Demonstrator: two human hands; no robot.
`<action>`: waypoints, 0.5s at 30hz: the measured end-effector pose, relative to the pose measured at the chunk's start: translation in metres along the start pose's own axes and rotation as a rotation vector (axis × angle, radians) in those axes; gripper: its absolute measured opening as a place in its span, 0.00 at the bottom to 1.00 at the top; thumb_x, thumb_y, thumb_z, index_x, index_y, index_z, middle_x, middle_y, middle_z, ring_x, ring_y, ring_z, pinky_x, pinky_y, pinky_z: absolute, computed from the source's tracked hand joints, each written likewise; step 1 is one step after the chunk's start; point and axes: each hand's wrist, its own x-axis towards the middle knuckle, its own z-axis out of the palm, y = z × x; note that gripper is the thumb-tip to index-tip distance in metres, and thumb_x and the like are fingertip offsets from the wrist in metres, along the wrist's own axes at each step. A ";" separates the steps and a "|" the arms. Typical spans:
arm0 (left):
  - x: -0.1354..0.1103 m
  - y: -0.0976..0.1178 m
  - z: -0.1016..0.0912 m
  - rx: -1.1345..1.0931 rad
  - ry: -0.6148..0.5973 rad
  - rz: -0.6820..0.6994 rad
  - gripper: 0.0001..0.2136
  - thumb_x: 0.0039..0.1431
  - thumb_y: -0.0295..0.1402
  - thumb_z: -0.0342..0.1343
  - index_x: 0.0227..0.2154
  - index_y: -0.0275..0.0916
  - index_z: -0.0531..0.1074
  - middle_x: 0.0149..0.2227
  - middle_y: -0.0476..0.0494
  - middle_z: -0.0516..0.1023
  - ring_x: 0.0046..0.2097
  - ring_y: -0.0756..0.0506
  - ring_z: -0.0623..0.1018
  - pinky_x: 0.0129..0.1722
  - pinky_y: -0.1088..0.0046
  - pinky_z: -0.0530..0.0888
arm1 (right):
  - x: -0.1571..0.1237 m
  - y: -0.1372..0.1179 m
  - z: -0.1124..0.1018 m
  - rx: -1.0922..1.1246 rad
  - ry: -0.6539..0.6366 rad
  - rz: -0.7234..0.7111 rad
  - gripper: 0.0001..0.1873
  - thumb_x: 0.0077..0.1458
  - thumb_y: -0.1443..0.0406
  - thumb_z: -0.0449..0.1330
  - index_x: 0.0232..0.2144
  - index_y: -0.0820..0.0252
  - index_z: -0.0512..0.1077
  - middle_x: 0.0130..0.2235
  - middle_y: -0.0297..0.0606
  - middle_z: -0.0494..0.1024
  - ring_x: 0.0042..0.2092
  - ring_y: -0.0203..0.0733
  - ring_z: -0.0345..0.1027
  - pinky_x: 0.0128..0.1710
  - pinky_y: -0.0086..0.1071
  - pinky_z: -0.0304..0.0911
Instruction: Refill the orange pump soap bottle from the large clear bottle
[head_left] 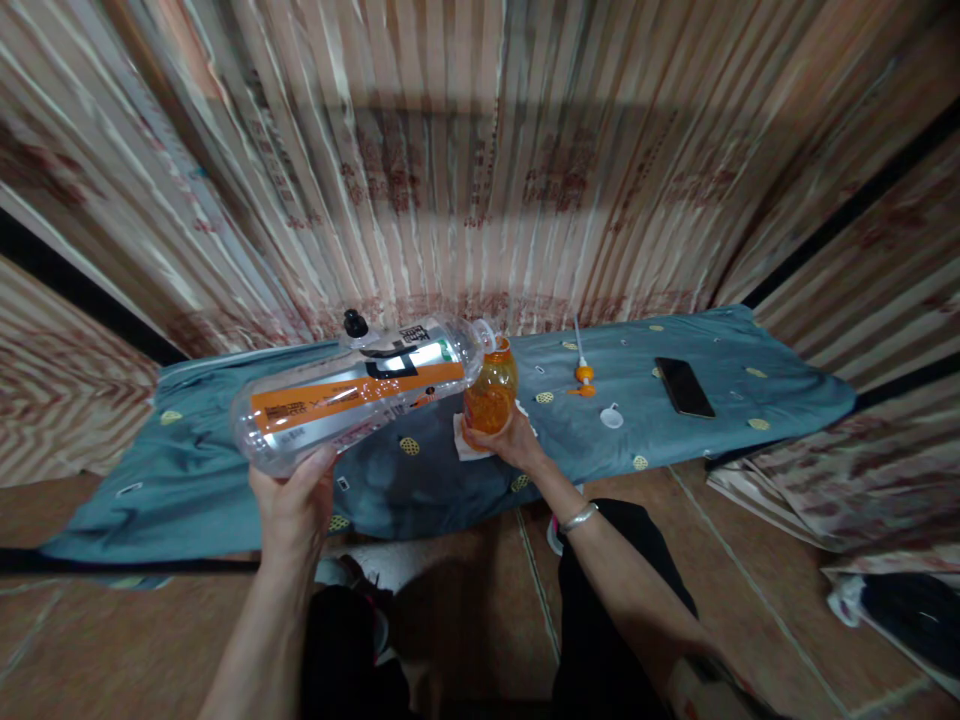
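Observation:
My left hand [296,495] is wrapped round the lower part of a large clear plastic bottle [360,388] with an orange and silver label. That bottle is tilted almost flat, its mouth at the rim of a smaller orange bottle [491,390]. My right hand [510,440] grips the orange bottle low down and keeps it upright above a white tissue [469,452]. Whether liquid runs between the two mouths I cannot make out. To the right lie an orange pump top [584,375] with a thin tube and a small white cap [612,416].
A blue-green cloth [420,490] with yellow prints covers the long narrow surface. On its right part lies a black phone [684,387]. A black pump top [355,323] shows behind the large bottle. Striped curtains [450,180] hang close behind and at both sides.

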 end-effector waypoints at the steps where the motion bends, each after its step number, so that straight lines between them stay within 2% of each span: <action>1: 0.000 0.000 -0.001 -0.001 -0.006 -0.001 0.35 0.33 0.48 0.92 0.47 0.46 0.89 0.44 0.42 0.93 0.43 0.34 0.93 0.48 0.55 0.94 | 0.000 0.000 0.000 0.000 -0.004 -0.003 0.37 0.44 0.60 0.87 0.54 0.50 0.80 0.55 0.43 0.96 0.61 0.64 0.93 0.69 0.57 0.88; 4: 0.000 0.000 -0.001 -0.002 -0.011 0.005 0.37 0.33 0.48 0.92 0.50 0.46 0.90 0.46 0.40 0.94 0.45 0.34 0.93 0.49 0.56 0.93 | 0.000 0.001 0.000 0.005 -0.012 -0.002 0.36 0.44 0.59 0.86 0.54 0.50 0.79 0.55 0.43 0.96 0.61 0.63 0.93 0.69 0.57 0.87; 7: 0.000 0.002 0.002 -0.003 0.009 0.003 0.38 0.31 0.49 0.92 0.50 0.46 0.91 0.46 0.38 0.94 0.42 0.34 0.93 0.47 0.55 0.94 | 0.000 0.002 0.000 0.008 -0.008 -0.001 0.37 0.44 0.58 0.87 0.55 0.50 0.79 0.55 0.44 0.96 0.60 0.64 0.94 0.68 0.58 0.88; 11: -0.002 0.006 0.006 0.015 0.002 0.006 0.38 0.34 0.47 0.90 0.53 0.47 0.91 0.46 0.38 0.95 0.43 0.31 0.94 0.51 0.47 0.94 | 0.000 0.003 0.000 0.010 -0.011 -0.007 0.37 0.46 0.57 0.86 0.57 0.49 0.79 0.55 0.43 0.96 0.61 0.65 0.93 0.68 0.60 0.87; 15: -0.003 0.009 0.009 0.026 -0.007 0.000 0.39 0.34 0.46 0.90 0.55 0.47 0.91 0.46 0.38 0.95 0.46 0.29 0.94 0.54 0.44 0.94 | 0.001 0.005 0.000 0.004 -0.031 -0.009 0.38 0.46 0.57 0.87 0.57 0.49 0.80 0.55 0.42 0.96 0.63 0.65 0.92 0.69 0.56 0.87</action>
